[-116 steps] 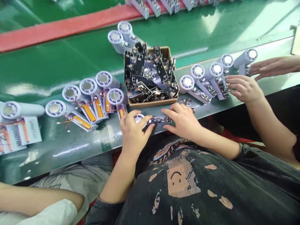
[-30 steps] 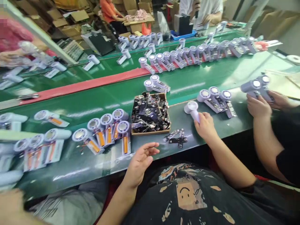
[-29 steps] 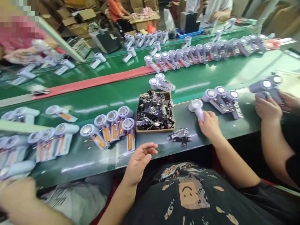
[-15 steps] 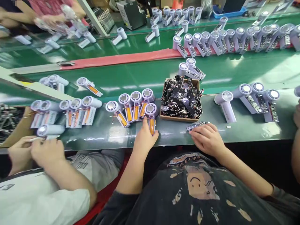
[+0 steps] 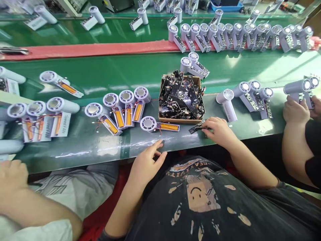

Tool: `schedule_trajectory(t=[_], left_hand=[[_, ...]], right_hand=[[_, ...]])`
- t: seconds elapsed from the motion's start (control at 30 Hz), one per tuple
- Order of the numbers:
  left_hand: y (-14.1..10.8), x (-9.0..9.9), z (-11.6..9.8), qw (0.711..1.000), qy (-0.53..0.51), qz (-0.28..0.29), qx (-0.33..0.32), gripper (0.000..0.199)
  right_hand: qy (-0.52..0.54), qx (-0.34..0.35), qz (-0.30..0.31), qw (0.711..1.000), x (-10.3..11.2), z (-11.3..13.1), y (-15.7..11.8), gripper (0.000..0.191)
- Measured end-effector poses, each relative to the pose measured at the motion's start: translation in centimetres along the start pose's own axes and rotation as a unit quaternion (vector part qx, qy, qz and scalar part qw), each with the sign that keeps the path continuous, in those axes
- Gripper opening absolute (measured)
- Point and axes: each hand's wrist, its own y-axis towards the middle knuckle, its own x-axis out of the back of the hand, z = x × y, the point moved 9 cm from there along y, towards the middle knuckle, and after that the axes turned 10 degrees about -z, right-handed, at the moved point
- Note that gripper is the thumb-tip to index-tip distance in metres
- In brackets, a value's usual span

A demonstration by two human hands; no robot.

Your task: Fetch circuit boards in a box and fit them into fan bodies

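My left hand [image 5: 147, 164] hovers at the bench's front edge, holding nothing, thumb and fingers apart. Just beyond it lies a handheld fan [image 5: 148, 124], its opened handle pointing right and showing an orange battery and thin wires. My right hand [image 5: 218, 132] pinches the right end of a narrow black circuit board [image 5: 196, 127] lying low over the bench. Behind the board stands a cardboard box [image 5: 180, 119] heaped with loose circuit boards [image 5: 184, 95]. Several fans with bare batteries [image 5: 126, 97] are grouped left of the box.
A closed fan [image 5: 228, 106] and several fans with boards fitted [image 5: 255, 95] stand to the right. Co-workers' hands flank me, one at left [image 5: 13, 174], another holding a fan at right [image 5: 297, 108]. A red strip [image 5: 100, 51] carrying a row of fans runs across the green conveyor.
My left hand has let go of the fan and drawn back to the bench edge. That fan's handle has swung from pointing at me to pointing right. My right hand stays at the board.
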Motion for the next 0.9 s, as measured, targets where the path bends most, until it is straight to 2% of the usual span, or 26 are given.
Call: schedule_trajectory(t=[0.07, 0.13, 0.2, 0.23, 0.3, 0.37, 0.43, 0.53, 0.6, 0.67, 0.73, 0.8, 0.83, 0.9], left_hand=[[-0.5, 0.4, -0.7, 1.000, -0.021, 0.002, -0.014, 0.044], [-1.0, -0.1, -1.8, 0.995, -0.089, 0.030, -0.039, 0.046], [-1.5, -1.0, -3.3, 0.980, -0.176, 0.052, -0.076, 0.047], [-1.6, -1.3, -3.8, 0.971, -0.215, 0.041, -0.094, 0.043], [-1.6, -1.4, -3.8, 0.954, -0.278, -0.020, -0.109, 0.027], [-1.7, -1.4, -2.4, 0.931, -0.343, -0.088, -0.085, 0.011], [-1.9, -1.3, -0.4, 0.894, -0.428, -0.126, -0.036, 0.006], [-2.1, -0.9, 2.3, 0.839, -0.521, -0.149, 0.050, 0.018], [-1.7, -0.5, 3.2, 0.823, -0.544, -0.132, 0.097, 0.027], [-0.7, 0.0, 3.2, 0.833, -0.530, -0.109, 0.117, 0.027], [0.7, 1.3, 2.5, 0.882, -0.446, -0.120, 0.093, 0.020], [2.2, 2.8, 1.2, 0.947, -0.280, -0.157, 0.032, 0.024], [2.8, 3.3, 0.3, 0.967, -0.188, -0.170, -0.003, 0.025], [3.9, 3.3, -0.9, 0.983, -0.052, -0.167, -0.060, 0.019]], right_hand=[[0.093, 0.024, 0.014, 0.995, 0.7, 1.8, 0.2, 0.010], [0.192, 0.085, 0.037, 0.977, 0.8, 5.3, -0.3, 0.009], [0.245, 0.165, 0.056, 0.954, 0.3, 9.4, -1.4, 0.008], [0.250, 0.198, 0.061, 0.946, -0.2, 11.1, -2.0, 0.008], [0.261, 0.227, 0.060, 0.936, -1.2, 13.1, -2.7, 0.009], [0.291, 0.228, 0.055, 0.928, -1.9, 13.5, -2.7, 0.010], [0.311, 0.209, 0.028, 0.927, -2.1, 12.6, -1.9, 0.017], [0.247, 0.175, -0.029, 0.953, -2.5, 11.4, 0.1, 0.022], [0.164, 0.172, -0.027, 0.971, -3.8, 11.8, 1.4, 0.037], [0.085, 0.171, -0.007, 0.982, -5.5, 12.9, 2.7, 0.048], [0.032, 0.162, 0.014, 0.986, -7.0, 14.0, 3.7, 0.035], [0.030, 0.147, 0.030, 0.988, -7.9, 14.6, 4.3, 0.023], [0.051, 0.138, 0.034, 0.989, -8.1, 14.7, 4.5, 0.022], [0.118, 0.124, 0.032, 0.985, -8.0, 14.6, 4.5, 0.021]])
